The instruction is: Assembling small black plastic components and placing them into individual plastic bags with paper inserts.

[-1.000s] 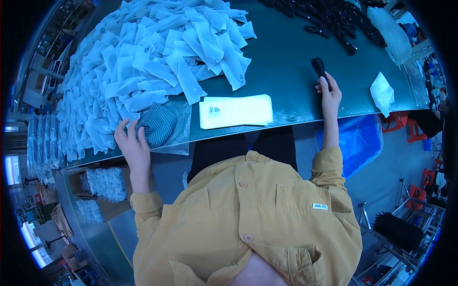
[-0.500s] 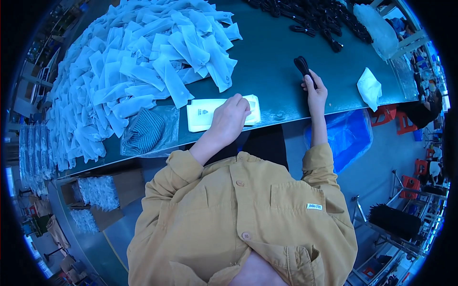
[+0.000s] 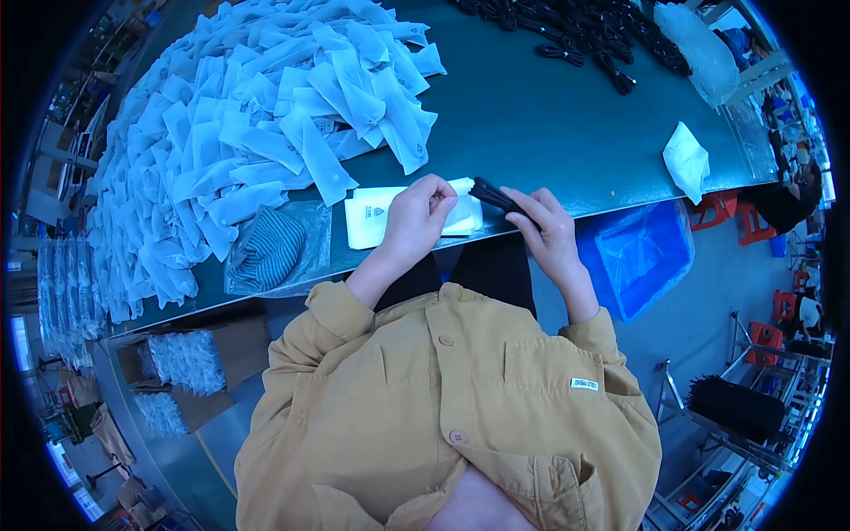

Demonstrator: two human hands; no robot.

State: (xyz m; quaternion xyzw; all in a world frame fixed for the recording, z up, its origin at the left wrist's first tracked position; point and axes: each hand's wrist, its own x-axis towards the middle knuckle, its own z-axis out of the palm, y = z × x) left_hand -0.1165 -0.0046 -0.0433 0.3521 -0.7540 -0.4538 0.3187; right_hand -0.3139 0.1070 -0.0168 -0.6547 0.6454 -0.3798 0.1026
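Observation:
A stack of flat white bags (image 3: 364, 232) lies at the table's near edge. My left hand (image 3: 414, 219) is over the stack, thumb and fingers pinched at the top bag near its right end; the fingertips partly hide the edge they grip. My right hand (image 3: 551, 232) is closed round a coiled black cable (image 3: 498, 196). One end of that bundle points left, close to the right end of the stack and to my left fingertips.
A big heap of filled whitish bags (image 3: 257, 115) covers the table's left. Beside the stack lies a striped fabric piece (image 3: 270, 248) in clear plastic. Black cable bundles (image 3: 575, 35) are piled at the far side. A crumpled white bag (image 3: 686, 161) lies right; a blue bin (image 3: 637, 265) stands below.
My right hand has brought the black cable left and nearer, from over the table to the bags' right end. My left hand has shifted slightly left, still pinching at the stack.

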